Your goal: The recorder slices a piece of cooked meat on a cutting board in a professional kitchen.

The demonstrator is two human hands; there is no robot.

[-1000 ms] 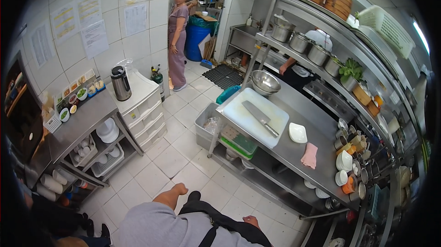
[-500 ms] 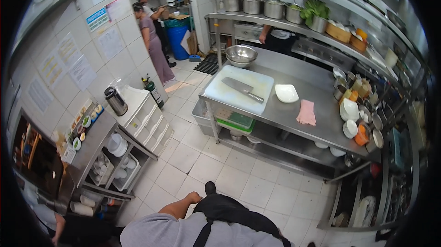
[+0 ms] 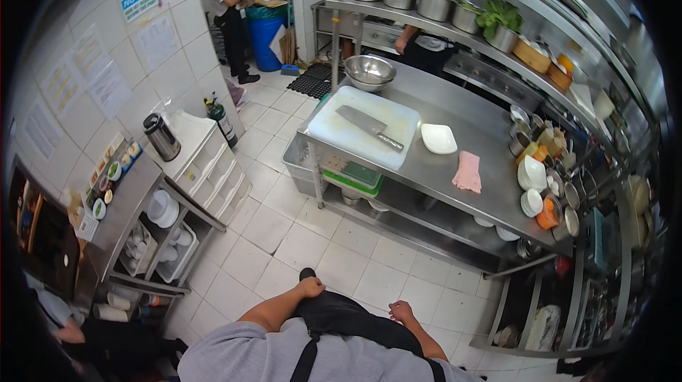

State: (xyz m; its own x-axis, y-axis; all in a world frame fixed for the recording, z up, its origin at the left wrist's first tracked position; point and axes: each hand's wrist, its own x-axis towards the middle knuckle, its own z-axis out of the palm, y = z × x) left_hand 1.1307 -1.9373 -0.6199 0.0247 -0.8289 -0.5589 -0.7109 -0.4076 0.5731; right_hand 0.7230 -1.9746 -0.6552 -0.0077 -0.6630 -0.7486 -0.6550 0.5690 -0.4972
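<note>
My left hand (image 3: 311, 287) hangs in front of the black apron (image 3: 348, 315), its fingers curled in and nothing visible in it. To the right of the apron is my right hand (image 3: 401, 311), loosely bent with fingers a little apart, holding nothing I can see. Neither hand touches the steel table (image 3: 426, 183) ahead. On that table a cleaver (image 3: 369, 126) lies across a white cutting board (image 3: 398, 108). Right of the board sit a white square dish (image 3: 439, 138) and a folded pink cloth (image 3: 467, 172). Metal bowls (image 3: 370, 71) stand behind the board.
At left are a steel counter (image 3: 131, 190), a white drawer unit (image 3: 206, 148) with a thermos jug (image 3: 162, 137), and a fire extinguisher (image 3: 222, 123). Pots (image 3: 435, 6) line the overhead shelf. One person (image 3: 231, 20) stands at the back, another (image 3: 419, 37) behind the table, another (image 3: 64, 325) lower left.
My right hand has come into view beside the apron. My left hand has shifted slightly right and up. The person in mauve has mostly passed behind the wall; the view has shifted a little.
</note>
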